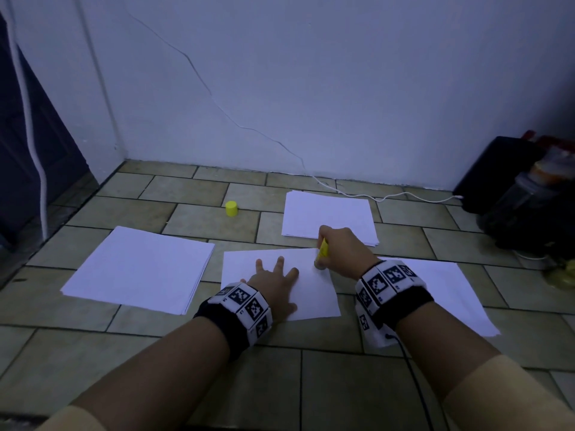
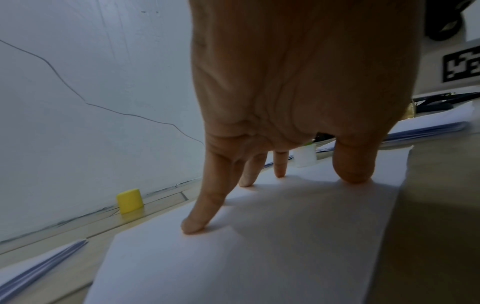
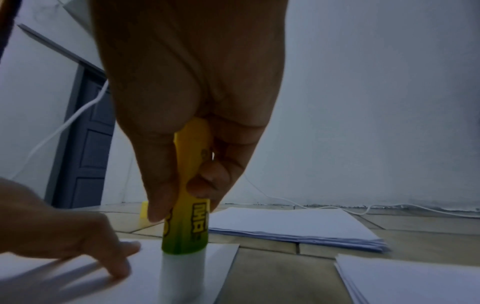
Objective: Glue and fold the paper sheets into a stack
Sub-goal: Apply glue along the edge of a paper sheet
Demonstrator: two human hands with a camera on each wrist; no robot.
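My right hand grips the glue stick upright, white tip down on the sheet's far right corner. My left hand presses that sheet flat on the floor, fingers spread. Yellow cap stands farther back.

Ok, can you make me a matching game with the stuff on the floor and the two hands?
Things:
1. glue stick
2. cap
3. left hand
4. sheet

Places or states:
A. standing alone on the tiles, far from both hands
B. spread flat, fingertips pressing down on paper
C. upright in the right hand, tip down on the paper
D. lying on the floor under both hands

Pairs: 1-C, 2-A, 3-B, 4-D
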